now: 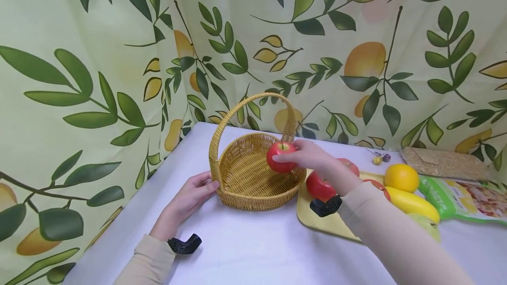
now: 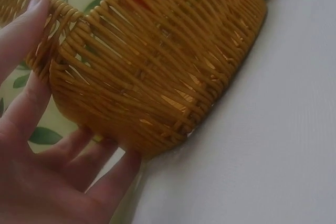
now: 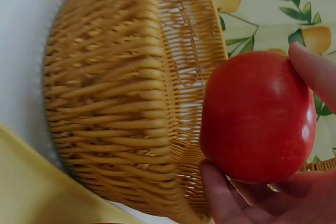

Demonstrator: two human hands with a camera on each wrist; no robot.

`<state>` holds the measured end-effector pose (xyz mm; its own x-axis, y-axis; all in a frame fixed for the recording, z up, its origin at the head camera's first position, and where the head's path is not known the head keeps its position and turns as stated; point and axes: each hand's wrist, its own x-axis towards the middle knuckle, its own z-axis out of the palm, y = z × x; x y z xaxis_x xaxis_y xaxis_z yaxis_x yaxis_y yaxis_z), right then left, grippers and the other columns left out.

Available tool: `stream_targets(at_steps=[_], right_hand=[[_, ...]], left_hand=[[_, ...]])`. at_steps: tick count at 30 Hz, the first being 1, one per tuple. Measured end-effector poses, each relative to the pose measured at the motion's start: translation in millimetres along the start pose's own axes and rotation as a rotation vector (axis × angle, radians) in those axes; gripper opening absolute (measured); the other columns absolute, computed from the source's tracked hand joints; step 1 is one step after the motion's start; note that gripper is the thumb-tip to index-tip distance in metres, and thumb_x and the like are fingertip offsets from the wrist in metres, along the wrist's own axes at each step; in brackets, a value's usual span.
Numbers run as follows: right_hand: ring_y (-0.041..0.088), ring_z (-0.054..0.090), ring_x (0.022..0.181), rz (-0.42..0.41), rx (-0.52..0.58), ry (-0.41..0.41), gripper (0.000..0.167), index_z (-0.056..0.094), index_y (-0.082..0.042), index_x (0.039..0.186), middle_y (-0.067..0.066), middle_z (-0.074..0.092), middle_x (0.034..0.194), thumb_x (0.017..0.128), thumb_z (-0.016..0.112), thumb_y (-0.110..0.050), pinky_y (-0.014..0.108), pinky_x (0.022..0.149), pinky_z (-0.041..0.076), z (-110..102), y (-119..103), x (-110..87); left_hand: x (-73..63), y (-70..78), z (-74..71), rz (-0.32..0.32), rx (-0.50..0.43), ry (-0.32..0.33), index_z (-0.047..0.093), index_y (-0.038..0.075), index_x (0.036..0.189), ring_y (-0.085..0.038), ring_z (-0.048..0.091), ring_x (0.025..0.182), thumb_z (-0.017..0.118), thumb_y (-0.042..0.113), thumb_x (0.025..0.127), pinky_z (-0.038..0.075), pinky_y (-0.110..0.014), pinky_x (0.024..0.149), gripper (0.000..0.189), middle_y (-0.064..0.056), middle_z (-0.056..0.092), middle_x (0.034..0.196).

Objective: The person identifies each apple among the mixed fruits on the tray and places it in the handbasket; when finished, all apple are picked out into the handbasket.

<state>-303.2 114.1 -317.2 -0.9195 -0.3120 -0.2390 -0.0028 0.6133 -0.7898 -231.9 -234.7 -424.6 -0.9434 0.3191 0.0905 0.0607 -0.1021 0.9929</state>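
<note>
A round wicker basket (image 1: 257, 201) with a tall arched handle stands on the white table. My left hand (image 1: 194, 190) grips its left side near the foot of the handle. In the left wrist view, the thumb lies across the weave and the other fingers reach around the outside of the basket (image 2: 157, 66). My right hand (image 1: 306, 153) holds a red apple (image 1: 279, 166) over the basket's right part, below the arch. The right wrist view has the apple (image 3: 257, 119) between thumb and fingers, beside the rim. Its underside contact is hidden.
Right of the basket lies a yellow tray (image 1: 328, 223) with more red apples (image 1: 320, 187), an orange (image 1: 402, 178), a banana (image 1: 413, 204) and a pale green fruit (image 1: 425, 225), partly behind my right forearm. Beyond are a green package (image 1: 475, 199) and a flat brown pack (image 1: 443, 164).
</note>
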Motion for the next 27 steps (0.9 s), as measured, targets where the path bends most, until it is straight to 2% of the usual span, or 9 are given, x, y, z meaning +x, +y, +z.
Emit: stream_targets(at_steps=[5,9,13,17,20,24,27], right_hand=[[0.035,0.053,0.125,0.028,0.039,-0.022,0.097,0.039,-0.007,0.152,0.014,0.053,0.139,0.081,0.082,-0.056,0.055,0.104,0.048,-8,-7,0.2],[0.035,0.054,0.125,0.012,0.116,-0.063,0.086,0.043,-0.004,0.147,0.016,0.055,0.136,0.083,0.084,-0.044,0.048,0.095,0.056,-6,-16,8.6],[0.035,0.055,0.121,-0.009,0.149,-0.104,0.079,0.045,-0.001,0.143,0.017,0.055,0.134,0.085,0.083,-0.038,0.049,0.091,0.058,2,-23,22.7],[0.034,0.058,0.116,-0.008,0.144,-0.111,0.077,0.047,0.002,0.140,0.018,0.056,0.132,0.084,0.085,-0.036,0.048,0.089,0.059,11,-27,36.1],[0.033,0.061,0.113,0.004,0.100,-0.084,0.081,0.046,0.001,0.142,0.017,0.057,0.130,0.082,0.088,-0.035,0.048,0.089,0.059,13,-30,41.5],[0.034,0.061,0.113,-0.004,0.068,-0.054,0.083,0.045,0.001,0.143,0.019,0.056,0.130,0.081,0.089,-0.032,0.051,0.092,0.058,14,-34,47.7],[0.035,0.060,0.114,-0.004,0.066,-0.046,0.082,0.044,0.002,0.143,0.020,0.054,0.131,0.082,0.088,-0.030,0.047,0.089,0.060,16,-36,53.2]], left_hand=[[3.6,1.2,5.3,-0.004,-0.008,-0.013,0.045,-0.020,0.139,-0.027,0.059,0.124,0.065,0.009,0.100,0.049,-0.034,0.106,0.053,-0.032,0.050,0.142],[3.2,-0.2,3.5,-0.006,-0.009,-0.007,0.047,-0.019,0.139,-0.024,0.059,0.123,0.065,0.009,0.100,0.049,-0.033,0.105,0.051,-0.031,0.048,0.144],[-1.7,-2.4,-0.6,-0.008,-0.012,0.004,0.051,-0.017,0.136,-0.019,0.060,0.119,0.063,0.007,0.101,0.050,-0.031,0.103,0.045,-0.026,0.051,0.141],[-4.7,-2.4,-2.0,-0.004,-0.012,-0.014,0.050,-0.017,0.136,-0.021,0.060,0.121,0.062,0.007,0.101,0.050,-0.032,0.104,0.044,-0.026,0.051,0.140],[-2.5,-0.9,-0.1,0.000,-0.011,-0.030,0.048,-0.018,0.138,-0.025,0.058,0.124,0.062,0.009,0.101,0.049,-0.034,0.106,0.047,-0.029,0.049,0.143],[0.5,1.5,1.0,-0.007,-0.009,-0.015,0.049,-0.018,0.138,-0.025,0.059,0.124,0.065,0.009,0.100,0.049,-0.034,0.105,0.049,-0.030,0.050,0.143],[0.3,1.9,0.4,-0.017,-0.013,-0.011,0.049,-0.019,0.136,-0.025,0.060,0.122,0.065,0.008,0.100,0.049,-0.034,0.105,0.048,-0.030,0.053,0.139]])
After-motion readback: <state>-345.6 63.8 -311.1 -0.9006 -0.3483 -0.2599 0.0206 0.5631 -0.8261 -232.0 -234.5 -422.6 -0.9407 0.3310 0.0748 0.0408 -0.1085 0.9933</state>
